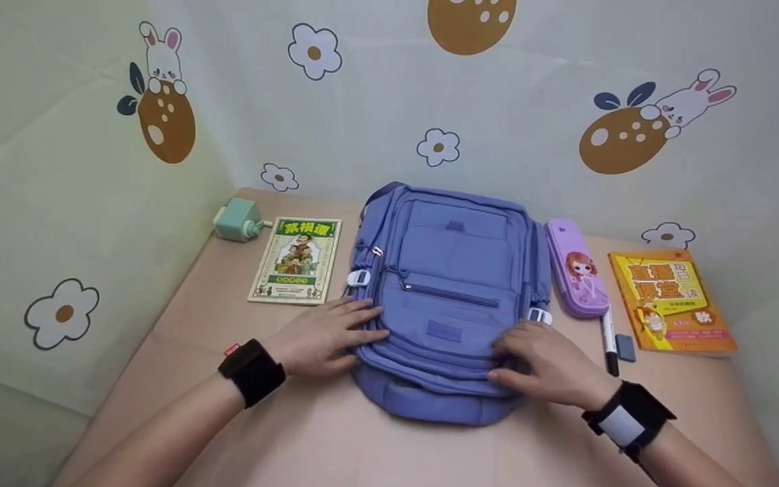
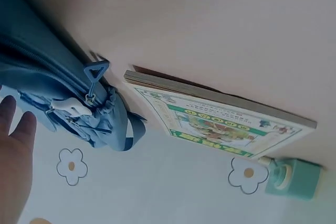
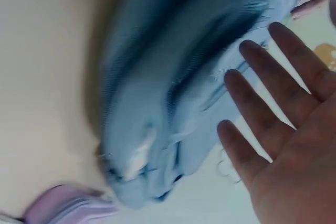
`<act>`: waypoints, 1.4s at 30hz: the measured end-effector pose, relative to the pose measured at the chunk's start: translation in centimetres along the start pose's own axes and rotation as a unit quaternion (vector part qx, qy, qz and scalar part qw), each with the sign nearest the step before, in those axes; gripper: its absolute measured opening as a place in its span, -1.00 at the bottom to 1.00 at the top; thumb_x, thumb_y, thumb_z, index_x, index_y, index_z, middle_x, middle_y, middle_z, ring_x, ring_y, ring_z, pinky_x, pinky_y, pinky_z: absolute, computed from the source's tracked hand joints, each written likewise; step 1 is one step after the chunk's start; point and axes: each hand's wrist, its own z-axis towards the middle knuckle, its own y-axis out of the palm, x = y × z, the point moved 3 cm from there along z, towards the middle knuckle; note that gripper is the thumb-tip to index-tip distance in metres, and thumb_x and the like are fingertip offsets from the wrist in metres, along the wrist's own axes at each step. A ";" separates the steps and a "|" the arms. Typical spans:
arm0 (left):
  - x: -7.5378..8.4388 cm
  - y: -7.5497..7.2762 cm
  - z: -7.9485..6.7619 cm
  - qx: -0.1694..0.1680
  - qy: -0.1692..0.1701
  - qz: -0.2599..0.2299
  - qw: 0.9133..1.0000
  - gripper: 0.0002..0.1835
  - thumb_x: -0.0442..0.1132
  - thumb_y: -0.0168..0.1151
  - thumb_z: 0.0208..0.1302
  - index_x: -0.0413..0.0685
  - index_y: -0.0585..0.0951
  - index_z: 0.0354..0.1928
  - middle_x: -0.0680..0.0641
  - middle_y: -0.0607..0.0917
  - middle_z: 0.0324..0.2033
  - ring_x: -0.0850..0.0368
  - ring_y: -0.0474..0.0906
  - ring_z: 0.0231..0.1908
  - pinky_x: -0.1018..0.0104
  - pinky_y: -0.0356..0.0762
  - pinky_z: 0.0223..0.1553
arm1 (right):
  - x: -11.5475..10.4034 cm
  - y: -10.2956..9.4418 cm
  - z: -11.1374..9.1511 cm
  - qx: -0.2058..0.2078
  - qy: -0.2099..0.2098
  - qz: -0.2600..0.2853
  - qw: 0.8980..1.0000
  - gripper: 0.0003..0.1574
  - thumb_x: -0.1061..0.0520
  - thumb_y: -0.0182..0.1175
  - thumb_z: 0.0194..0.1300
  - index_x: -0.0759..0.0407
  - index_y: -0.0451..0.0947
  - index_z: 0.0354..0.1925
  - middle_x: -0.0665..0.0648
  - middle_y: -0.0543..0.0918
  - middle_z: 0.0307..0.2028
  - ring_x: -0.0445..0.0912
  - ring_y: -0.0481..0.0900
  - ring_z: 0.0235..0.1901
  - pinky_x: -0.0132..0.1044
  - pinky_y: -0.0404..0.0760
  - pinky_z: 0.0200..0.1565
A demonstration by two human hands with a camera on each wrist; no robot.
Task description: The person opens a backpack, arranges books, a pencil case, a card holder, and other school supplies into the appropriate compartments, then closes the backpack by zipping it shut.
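Note:
A blue backpack (image 1: 457,270) lies flat on the table, front pocket side up, its zips and two white buckles showing. My left hand (image 1: 325,338) rests on the lower left edge of the backpack with fingers spread. On the lower right side, my right hand (image 1: 545,358) is at the bag's edge, thumb apart from the fingers. In the right wrist view the fingers (image 3: 257,103) are extended and spread beside the blurred blue cloth. Only part of the left hand (image 2: 16,161) shows in the left wrist view, near the bag's side buckle (image 2: 72,107).
Left of the bag lie a green-covered book (image 1: 298,260) and a teal sharpener-like object (image 1: 237,220). To the right are a purple pencil case (image 1: 575,267), a black-and-white marker (image 1: 609,341), a small blue-grey block (image 1: 625,348) and an orange book (image 1: 673,301). Patterned cloth walls enclose the table.

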 end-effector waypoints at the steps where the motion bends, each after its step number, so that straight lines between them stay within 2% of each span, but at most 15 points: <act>1: 0.1 0.1 0.1 0.000 0.001 0.005 1.000 -0.41 0.08 0.10 0.51 0.30 0.34 0.53 -0.13 0.24 0.53 -0.11 0.10 0.53 -0.12 0.09 0.47 | 0.3 0.2 -0.4 0.003 0.002 0.002 1.000 -0.48 -0.37 0.27 0.34 -0.02 0.71 -0.05 -0.06 0.71 -0.03 -0.08 0.58 0.08 0.02 0.45 0.24; 3: 0.1 0.3 0.2 0.009 0.000 -0.004 1.000 -0.46 -0.01 0.10 0.53 0.29 0.39 0.50 -0.14 0.26 0.53 -0.11 0.14 0.51 -0.10 0.17 0.45 | 0.8 0.4 -1.2 0.010 0.008 0.010 1.000 -0.36 -0.41 0.30 0.28 0.01 0.70 0.04 0.01 0.68 0.11 0.01 0.52 0.21 0.09 0.34 0.33; 6: 0.1 0.0 0.5 0.038 -0.009 -0.056 0.998 -0.53 -0.13 0.13 0.54 0.23 0.49 0.43 -0.13 0.31 0.50 -0.09 0.20 0.49 -0.06 0.25 0.41 | 1.5 0.7 -2.4 0.025 0.008 0.020 0.999 -0.13 -0.45 0.39 0.14 0.06 0.63 0.21 0.10 0.57 0.29 0.15 0.39 0.36 0.20 0.19 0.40; 10: 0.0 -0.9 1.2 0.087 -0.022 -0.106 0.990 -0.61 -0.28 0.15 0.50 0.09 0.57 0.31 -0.15 0.42 0.43 -0.10 0.32 0.43 -0.08 0.29 0.39 | 2.4 1.2 -3.4 0.042 0.010 0.018 0.999 0.14 -0.46 0.49 0.00 0.07 0.47 0.39 0.17 0.42 0.42 0.25 0.25 0.44 0.29 0.16 0.38; 13: -0.2 -1.7 1.8 0.116 -0.040 -0.134 0.983 -0.66 -0.34 0.13 0.48 -0.03 0.58 0.23 -0.17 0.48 0.38 -0.13 0.39 0.38 -0.14 0.27 0.39 | 3.3 1.5 -3.6 0.052 0.024 0.016 0.998 0.22 -0.39 0.54 -0.02 0.06 0.36 0.48 0.18 0.33 0.48 0.26 0.19 0.46 0.28 0.15 0.39; 19: -0.6 -3.5 3.1 0.147 -0.106 -0.228 0.956 -0.65 -0.32 0.02 0.56 -0.06 0.55 0.29 -0.11 0.57 0.31 -0.05 0.45 0.34 0.05 0.36 0.36 | 5.5 1.5 -3.3 0.079 0.066 0.008 0.995 0.22 -0.01 0.58 0.03 -0.04 0.21 0.57 0.16 0.20 0.55 0.24 0.14 0.49 0.14 0.12 0.45; 24: -0.9 -5.1 3.9 0.175 -0.132 -0.265 0.939 -0.63 -0.29 -0.01 0.59 0.04 0.57 0.31 -0.03 0.62 0.25 0.02 0.52 0.27 0.06 0.45 0.28 | 7.0 0.7 -2.1 0.133 0.073 -0.007 0.988 0.17 0.27 0.50 0.06 -0.05 0.22 0.56 0.16 0.23 0.53 0.23 0.18 0.48 0.24 0.21 0.40; 28: -1.2 -5.8 4.4 0.193 -0.145 -0.282 0.929 -0.68 -0.27 -0.02 0.60 0.04 0.59 0.24 -0.02 0.68 0.10 0.06 0.63 0.00 0.06 0.60 0.04 | 7.7 0.3 -0.8 0.156 0.067 0.019 0.985 -0.05 0.35 0.36 0.25 -0.07 0.31 0.52 0.15 0.26 0.52 0.22 0.15 0.50 0.28 0.19 0.39; 30: -1.4 -5.9 4.6 0.199 -0.150 -0.292 0.923 -0.71 -0.26 -0.02 0.60 0.00 0.60 0.21 -0.03 0.70 0.03 0.07 0.62 -0.09 0.07 0.60 -0.02 | 7.9 0.2 -0.2 0.157 0.061 0.041 0.985 -0.19 0.36 0.27 0.34 -0.07 0.39 0.47 0.15 0.29 0.51 0.22 0.14 0.50 0.29 0.17 0.40; 32: -1.6 -5.7 4.6 0.204 -0.154 -0.296 0.920 -0.72 -0.23 -0.01 0.61 -0.01 0.60 0.19 -0.03 0.70 0.00 0.07 0.61 -0.08 0.06 0.58 0.01 | 8.1 0.2 0.2 0.156 0.056 0.064 0.984 -0.31 0.35 0.23 0.39 -0.03 0.46 0.42 0.14 0.35 0.48 0.21 0.17 0.49 0.30 0.18 0.39; 35: -1.8 -5.2 4.5 0.205 -0.156 -0.298 0.919 -0.72 -0.13 0.01 0.61 0.03 0.61 0.18 0.03 0.70 0.01 0.11 0.60 0.02 0.06 0.55 0.11 | 8.3 0.2 0.5 0.164 0.067 0.079 0.981 -0.43 0.35 0.22 0.41 0.09 0.53 0.34 0.18 0.48 0.38 0.22 0.30 0.43 0.26 0.25 0.36; 38: -2.0 -4.5 4.2 0.197 -0.148 -0.291 0.924 -0.68 0.02 0.11 0.55 0.12 0.59 0.20 0.09 0.68 0.07 0.14 0.60 0.07 0.06 0.54 0.14 | 8.6 0.0 0.6 0.179 0.115 0.095 0.972 -0.55 0.34 0.20 0.41 0.23 0.59 0.24 0.23 0.62 0.22 0.20 0.52 0.27 0.17 0.41 0.28; 40: -2.3 -4.0 3.9 0.184 -0.139 -0.278 0.932 -0.52 0.09 0.28 0.42 0.17 0.54 0.30 0.09 0.63 0.18 0.11 0.57 0.15 0.04 0.51 0.19 | 8.8 -0.2 0.9 0.188 0.149 0.107 0.965 -0.64 0.35 0.19 0.41 0.29 0.63 0.15 0.28 0.70 0.09 0.18 0.64 0.11 0.09 0.53 0.18; 42: -2.8 -3.5 3.9 0.165 -0.132 -0.260 0.942 -0.27 0.05 0.47 0.25 0.16 0.43 0.44 0.00 0.54 0.33 0.03 0.47 0.29 -0.02 0.41 0.30 | 9.0 -0.4 1.2 0.191 0.178 0.122 0.958 -0.75 0.31 0.17 0.44 0.31 0.67 0.01 0.26 0.75 -0.07 0.14 0.69 -0.08 0.03 0.61 0.03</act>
